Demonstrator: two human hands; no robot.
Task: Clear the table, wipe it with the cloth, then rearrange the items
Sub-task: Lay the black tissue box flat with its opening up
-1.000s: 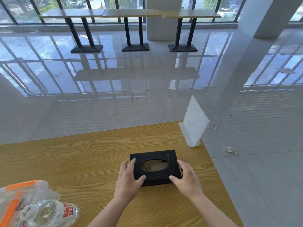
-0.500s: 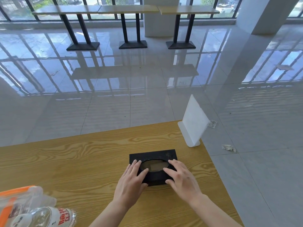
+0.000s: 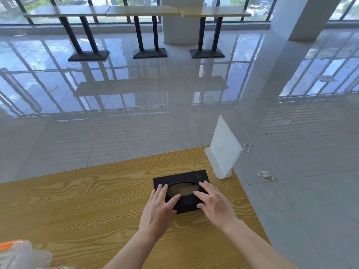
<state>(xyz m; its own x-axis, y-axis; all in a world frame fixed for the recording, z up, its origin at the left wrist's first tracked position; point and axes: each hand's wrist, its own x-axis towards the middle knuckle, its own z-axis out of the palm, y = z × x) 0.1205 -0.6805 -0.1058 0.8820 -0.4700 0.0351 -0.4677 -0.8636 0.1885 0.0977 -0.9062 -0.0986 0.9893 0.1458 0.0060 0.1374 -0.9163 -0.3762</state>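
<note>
1. At the near left corner we saw a blurred clear container with an orange lid (image 3: 17, 253) at the edge of the wooden surface (image 3: 77, 206).
2. Our left hand (image 3: 158, 209) lay flat and spread on the near left part of the black tissue box (image 3: 181, 191), gripping nothing.
3. Our right hand (image 3: 213, 203) rested likewise, fingers splayed over the box's right side, beside its oval opening.
4. The box sat on the surface toward the far right corner.
5. Just beyond it, a white sign holder (image 3: 223, 150) stood upright at that corner.
6. Farther off, scraps of litter (image 3: 265, 174) lay on the glossy tiled floor (image 3: 136, 123).
7. Farthest, tall tables (image 3: 136, 11) lined the windows.
</note>
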